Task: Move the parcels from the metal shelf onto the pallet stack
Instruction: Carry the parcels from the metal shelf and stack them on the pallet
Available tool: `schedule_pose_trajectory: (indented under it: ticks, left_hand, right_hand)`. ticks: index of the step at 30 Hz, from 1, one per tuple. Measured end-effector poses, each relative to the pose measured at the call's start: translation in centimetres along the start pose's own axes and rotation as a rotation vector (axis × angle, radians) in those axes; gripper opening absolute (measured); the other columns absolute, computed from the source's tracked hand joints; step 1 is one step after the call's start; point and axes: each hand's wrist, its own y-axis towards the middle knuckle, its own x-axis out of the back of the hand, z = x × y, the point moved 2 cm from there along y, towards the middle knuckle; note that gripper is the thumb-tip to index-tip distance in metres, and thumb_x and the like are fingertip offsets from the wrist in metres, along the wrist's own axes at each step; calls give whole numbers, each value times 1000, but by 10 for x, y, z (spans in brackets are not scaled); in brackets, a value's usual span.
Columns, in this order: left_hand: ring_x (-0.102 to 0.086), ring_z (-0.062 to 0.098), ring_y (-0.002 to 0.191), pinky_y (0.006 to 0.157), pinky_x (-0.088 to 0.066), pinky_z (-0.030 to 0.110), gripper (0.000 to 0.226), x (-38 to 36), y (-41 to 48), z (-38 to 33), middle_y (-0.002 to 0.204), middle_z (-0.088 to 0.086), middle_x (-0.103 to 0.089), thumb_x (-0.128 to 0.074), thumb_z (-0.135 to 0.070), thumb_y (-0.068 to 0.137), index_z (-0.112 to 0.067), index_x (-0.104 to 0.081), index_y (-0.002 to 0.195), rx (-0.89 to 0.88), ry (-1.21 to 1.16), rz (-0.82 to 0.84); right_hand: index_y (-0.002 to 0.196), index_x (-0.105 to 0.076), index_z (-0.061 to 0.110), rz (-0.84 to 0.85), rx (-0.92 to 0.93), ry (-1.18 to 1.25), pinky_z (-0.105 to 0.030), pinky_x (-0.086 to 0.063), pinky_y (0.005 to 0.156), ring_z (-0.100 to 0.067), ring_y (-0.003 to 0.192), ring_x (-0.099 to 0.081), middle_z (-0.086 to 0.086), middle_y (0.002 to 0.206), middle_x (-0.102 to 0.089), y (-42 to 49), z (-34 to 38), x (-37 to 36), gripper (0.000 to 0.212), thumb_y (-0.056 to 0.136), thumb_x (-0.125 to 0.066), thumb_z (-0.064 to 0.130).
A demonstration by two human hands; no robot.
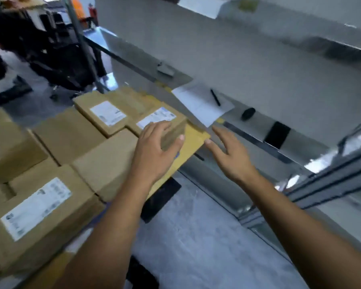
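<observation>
Resting on a small labelled cardboard parcel (165,124) at centre frame, the left hand (154,151) lies palm down with fingers across the box top and the thumb against its near right side, loosely cupping it rather than clamping. That parcel sits on a flat yellow-brown cardboard sheet (193,142) at the right edge of the parcel stack (71,147), which fills the left half of the frame; another labelled parcel (104,111) lies just beside it to the upper left. The right hand (229,155) hovers just right of the sheet's corner, fingers spread and holding nothing, its thumb tip near the sheet's edge; contact cannot be told. Beyond the hands, toward the upper right, the metal shelf (258,142) carries a white paper (198,103) with a black pen (215,97) on it.
</observation>
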Motion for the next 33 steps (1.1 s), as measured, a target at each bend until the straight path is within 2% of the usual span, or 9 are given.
schedule_pose_trajectory:
  ticks: [2,4,6,8,16,20,26,30,33]
  left_hand:
    - [-43,8,135,109,-33,26,48,-56,-18,-39,134,-18,-48,-62,-51,99,-26,-58,140,-53,-36,103]
    - [-42,14,141,115,-35,35,52,-109,-39,-78,144,-11,-51,-61,-52,99,-26,-56,144,-97,-53,217]
    - [-37,20,148,122,-32,47,58,-157,-60,-116,153,-3,-49,-61,-53,98,-24,-53,147,-131,-46,320]
    - [-34,20,150,123,-28,51,58,-200,-82,-152,154,-1,-48,-61,-52,98,-23,-52,148,-189,-39,401]
    - [-31,15,151,126,-25,45,61,-334,-151,-264,159,-7,-45,-59,-55,98,-27,-50,151,-416,-27,693]
    - [-37,15,148,123,-31,45,59,-393,-174,-301,154,-7,-49,-61,-55,98,-27,-52,149,-478,-54,802]
    - [-46,11,139,117,-36,34,53,-497,-199,-344,146,-9,-55,-64,-53,97,-27,-57,143,-528,-111,927]
    - [-45,13,141,110,-36,29,56,-575,-214,-377,149,-7,-53,-63,-55,97,-28,-55,145,-518,-124,1018]
    - [-45,16,141,108,-34,28,58,-629,-224,-407,150,-5,-52,-63,-56,96,-28,-53,146,-481,-156,1085]
  right_hand:
    - [162,-39,28,-54,-80,-53,-26,-25,119,-13,152,-34,3,167,-38,-38,-45,50,69,103,-51,61]
    - [163,-37,26,-121,-141,-86,-26,-21,121,-16,156,-30,1,169,-34,-80,-85,98,71,103,-50,61]
    - [163,-36,26,-183,-198,-111,-31,-21,125,-17,156,-29,0,169,-34,-121,-119,140,73,102,-50,63]
    - [163,-37,24,-251,-259,-117,-38,-24,128,-18,156,-30,-1,169,-35,-160,-147,177,73,102,-50,63]
    - [162,-40,22,-536,-498,-58,-28,-20,125,-16,156,-29,-1,168,-37,-284,-237,276,71,102,-56,57]
    - [161,-41,18,-641,-610,-18,-37,-24,127,-16,156,-30,-2,167,-39,-329,-274,303,69,103,-57,52]
    - [162,-40,22,-752,-761,-4,-33,-28,123,-16,153,-34,1,165,-39,-376,-341,346,68,104,-54,54]
    - [161,-41,24,-830,-856,10,-37,-34,122,-15,150,-38,3,163,-42,-400,-388,386,68,104,-52,58]
    - [160,-42,23,-897,-943,24,-29,-33,117,-13,148,-40,4,161,-44,-416,-421,418,69,103,-52,61]
